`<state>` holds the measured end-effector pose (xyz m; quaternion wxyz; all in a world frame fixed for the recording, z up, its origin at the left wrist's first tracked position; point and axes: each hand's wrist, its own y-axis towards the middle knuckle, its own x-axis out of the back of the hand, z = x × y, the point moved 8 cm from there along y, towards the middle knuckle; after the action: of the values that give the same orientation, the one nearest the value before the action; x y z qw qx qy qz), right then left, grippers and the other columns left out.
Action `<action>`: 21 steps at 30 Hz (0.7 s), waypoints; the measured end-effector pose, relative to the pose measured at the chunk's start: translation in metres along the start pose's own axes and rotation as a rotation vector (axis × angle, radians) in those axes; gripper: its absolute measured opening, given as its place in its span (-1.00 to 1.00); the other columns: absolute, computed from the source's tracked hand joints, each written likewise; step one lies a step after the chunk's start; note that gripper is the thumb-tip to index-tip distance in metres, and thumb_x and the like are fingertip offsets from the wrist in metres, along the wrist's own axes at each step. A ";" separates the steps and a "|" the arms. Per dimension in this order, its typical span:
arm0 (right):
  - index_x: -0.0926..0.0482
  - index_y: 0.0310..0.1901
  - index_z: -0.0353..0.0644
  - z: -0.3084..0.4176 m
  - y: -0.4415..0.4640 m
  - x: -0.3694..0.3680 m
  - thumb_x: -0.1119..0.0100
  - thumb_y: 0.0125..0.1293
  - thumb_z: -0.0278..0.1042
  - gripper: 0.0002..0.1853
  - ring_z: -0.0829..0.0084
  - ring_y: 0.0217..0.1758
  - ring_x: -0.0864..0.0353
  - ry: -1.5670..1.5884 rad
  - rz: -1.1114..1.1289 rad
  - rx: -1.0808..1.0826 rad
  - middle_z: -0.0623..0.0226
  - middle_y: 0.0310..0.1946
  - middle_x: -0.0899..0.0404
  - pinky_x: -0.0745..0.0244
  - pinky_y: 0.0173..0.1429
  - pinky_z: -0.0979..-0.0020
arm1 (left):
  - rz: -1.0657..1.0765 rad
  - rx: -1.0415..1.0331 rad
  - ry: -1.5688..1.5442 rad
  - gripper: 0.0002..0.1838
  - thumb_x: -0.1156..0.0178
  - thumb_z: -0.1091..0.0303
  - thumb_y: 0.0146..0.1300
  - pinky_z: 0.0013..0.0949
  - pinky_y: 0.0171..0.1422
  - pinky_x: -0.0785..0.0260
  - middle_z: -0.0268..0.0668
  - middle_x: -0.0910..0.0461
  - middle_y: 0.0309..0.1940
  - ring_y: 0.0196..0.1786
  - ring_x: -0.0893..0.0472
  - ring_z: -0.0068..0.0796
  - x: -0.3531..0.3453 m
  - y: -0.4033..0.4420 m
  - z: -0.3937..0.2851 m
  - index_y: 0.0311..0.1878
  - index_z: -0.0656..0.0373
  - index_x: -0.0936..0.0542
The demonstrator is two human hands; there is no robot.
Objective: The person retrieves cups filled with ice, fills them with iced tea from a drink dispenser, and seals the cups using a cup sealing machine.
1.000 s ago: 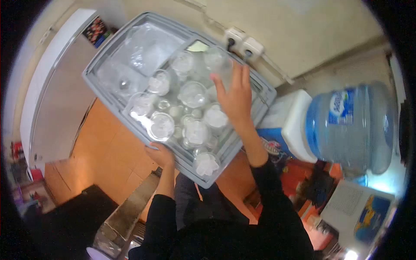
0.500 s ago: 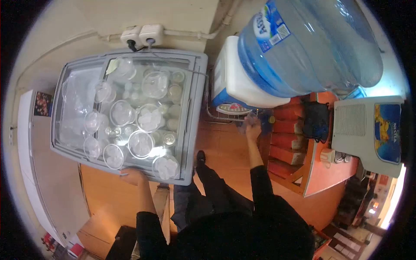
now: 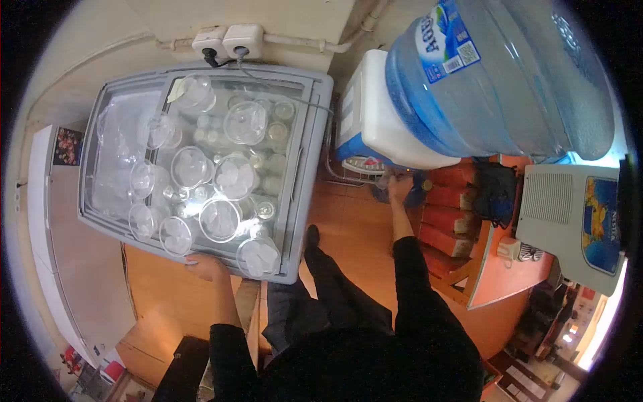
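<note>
My left hand (image 3: 206, 266) rests with outstretched fingers against the front edge of a grey chest cooler (image 3: 305, 194). On its glass lid stand several clear plastic cups with ice, among them a front cup (image 3: 258, 257) close to that hand. Bottles show through the glass below. My right hand (image 3: 400, 189) is reached forward, closed around a clear plastic cup (image 3: 383, 181), which is small and partly hidden by the fingers. This cup is beside the drip tray (image 3: 362, 164) of a white-and-blue water dispenser (image 3: 375, 114).
A large blue water bottle (image 3: 495, 80) sits on the dispenser. To the right are red stacked shelves (image 3: 447, 221), a counter (image 3: 499, 278) with striped cups (image 3: 530, 252), and a grey drinks machine (image 3: 549, 194). Wall sockets (image 3: 242, 41) with a cable are behind the cooler.
The view has shifted slightly, so the dispenser and bottle appear further right. My right hand stays near the dispenser with the cup, and my left hand stays at the cooler's edge.
</note>
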<state>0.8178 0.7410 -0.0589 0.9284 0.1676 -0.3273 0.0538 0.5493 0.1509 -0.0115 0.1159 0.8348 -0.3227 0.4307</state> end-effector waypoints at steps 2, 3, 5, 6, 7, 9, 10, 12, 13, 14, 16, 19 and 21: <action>-0.49 -0.20 -0.39 -0.015 -0.001 -0.003 -0.29 -0.04 -0.37 -0.63 0.05 -0.18 -0.60 -0.101 0.089 -0.244 -0.04 -0.33 -0.59 -0.44 -0.06 0.20 | -0.010 -0.016 -0.022 -0.42 0.25 0.05 0.41 0.06 0.01 -0.35 0.32 -0.46 -0.07 -0.07 -0.50 0.27 -0.002 0.005 0.004 0.04 0.51 -0.37; -0.49 -0.20 -0.39 -0.024 0.001 -0.008 -0.29 -0.04 -0.37 -0.63 0.05 -0.18 -0.60 -0.098 0.094 -0.239 -0.04 -0.33 -0.59 -0.44 -0.06 0.20 | -0.012 -0.040 -0.040 -0.42 0.25 0.06 0.42 0.06 0.02 -0.34 0.33 -0.45 -0.07 -0.06 -0.49 0.27 -0.004 0.006 0.005 0.04 0.53 -0.37; -0.50 -0.28 -0.40 -0.007 0.003 -0.004 -0.29 -0.03 -0.35 -0.68 0.05 -0.23 -0.60 -0.175 -0.077 -0.022 -0.02 -0.37 -0.60 -0.45 -0.12 0.20 | -0.037 -0.069 0.001 -0.43 0.25 0.07 0.42 0.05 0.03 -0.34 0.35 -0.44 -0.07 -0.05 -0.49 0.27 -0.008 0.011 0.009 0.03 0.55 -0.37; -0.50 -0.28 -0.40 -0.008 0.003 -0.005 -0.29 -0.03 -0.35 -0.68 0.05 -0.23 -0.60 -0.173 -0.072 -0.019 -0.02 -0.37 -0.60 -0.45 -0.12 0.20 | -0.056 -0.103 0.044 -0.43 0.25 0.08 0.42 0.05 0.04 -0.34 0.37 -0.44 -0.07 -0.05 -0.48 0.28 -0.008 0.014 0.009 0.01 0.57 -0.36; -0.52 -0.31 -0.40 -0.018 0.003 -0.005 -0.30 -0.03 -0.33 -0.69 0.07 -0.27 -0.61 -0.131 -0.035 -0.103 0.00 -0.40 -0.60 -0.45 -0.15 0.20 | -0.060 -0.098 0.044 -0.43 0.25 0.08 0.42 0.05 0.04 -0.34 0.37 -0.44 -0.07 -0.05 -0.48 0.28 -0.009 0.015 0.014 0.01 0.57 -0.36; -0.54 -0.34 -0.40 -0.015 0.000 -0.006 -0.31 -0.03 -0.32 -0.69 0.08 -0.31 -0.61 -0.087 0.007 -0.184 0.02 -0.43 -0.60 -0.45 -0.19 0.20 | -0.049 -0.111 -0.010 -0.44 0.23 0.09 0.42 0.03 0.04 -0.33 0.38 -0.43 -0.07 -0.04 -0.47 0.28 -0.009 0.012 0.009 0.00 0.58 -0.36; -0.55 -0.35 -0.40 -0.010 0.001 -0.002 -0.33 -0.03 -0.28 -0.68 0.08 -0.34 -0.61 -0.072 -0.038 -0.096 0.04 -0.44 -0.61 -0.45 -0.22 0.20 | -0.055 -0.107 -0.011 -0.44 0.23 0.09 0.42 0.03 0.04 -0.33 0.38 -0.43 -0.07 -0.04 -0.47 0.28 -0.007 0.011 0.010 0.00 0.58 -0.36; -0.56 -0.37 -0.40 -0.021 0.002 -0.006 -0.35 -0.03 -0.24 -0.66 0.09 -0.38 -0.60 -0.059 -0.077 -0.004 0.06 -0.46 -0.61 -0.44 -0.24 0.20 | -0.092 -0.170 -0.048 -0.45 0.23 0.10 0.42 0.01 0.02 -0.34 0.38 -0.43 -0.08 -0.05 -0.47 0.28 -0.005 0.009 0.007 0.00 0.58 -0.36; -0.57 -0.34 -0.41 -0.042 0.003 -0.011 -0.35 -0.03 -0.23 -0.64 0.06 -0.35 -0.61 -0.089 -0.089 0.031 0.03 -0.45 -0.61 -0.45 -0.22 0.18 | -0.094 -0.166 -0.044 -0.45 0.23 0.10 0.42 0.01 0.02 -0.34 0.38 -0.43 -0.08 -0.05 -0.47 0.28 -0.005 0.010 0.008 0.00 0.58 -0.36; -0.57 -0.32 -0.42 -0.052 0.003 -0.015 -0.35 -0.03 -0.21 -0.61 0.04 -0.33 -0.61 -0.118 -0.103 0.066 0.01 -0.44 -0.61 -0.45 -0.20 0.17 | -0.069 -0.148 -0.051 -0.45 0.23 0.11 0.43 0.00 0.01 -0.34 0.38 -0.43 -0.08 -0.05 -0.47 0.27 -0.006 0.010 0.008 -0.01 0.58 -0.36; -0.57 -0.30 -0.42 -0.046 0.001 -0.011 -0.34 -0.03 -0.21 -0.61 0.02 -0.30 -0.61 -0.207 -0.055 -0.008 -0.01 -0.41 -0.61 -0.46 -0.18 0.16 | -0.041 -0.129 -0.054 -0.46 0.23 0.11 0.43 -0.01 0.00 -0.34 0.38 -0.42 -0.08 -0.05 -0.47 0.27 -0.004 0.009 0.007 -0.01 0.57 -0.36; -0.57 -0.27 -0.42 -0.022 0.003 -0.004 -0.32 -0.02 -0.23 -0.61 0.01 -0.26 -0.62 -0.215 -0.014 -0.083 -0.05 -0.37 -0.62 -0.47 -0.14 0.16 | 0.005 -0.091 -0.026 -0.46 0.22 0.11 0.43 -0.01 0.01 -0.34 0.39 -0.41 -0.06 -0.04 -0.47 0.26 -0.006 0.006 0.005 0.00 0.57 -0.36; -0.57 -0.25 -0.42 -0.010 0.002 -0.004 -0.31 -0.02 -0.24 -0.61 0.01 -0.25 -0.63 -0.137 -0.015 -0.087 -0.05 -0.36 -0.62 -0.47 -0.13 0.16 | -0.029 -0.104 -0.028 -0.46 0.22 0.12 0.43 -0.02 0.02 -0.35 0.37 -0.41 -0.05 -0.02 -0.47 0.25 -0.006 0.009 0.007 0.02 0.57 -0.35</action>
<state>0.8204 0.7470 -0.0682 0.9105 0.1329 -0.3909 0.0210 0.5455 0.1437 -0.0208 0.1608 0.8382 -0.3340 0.4001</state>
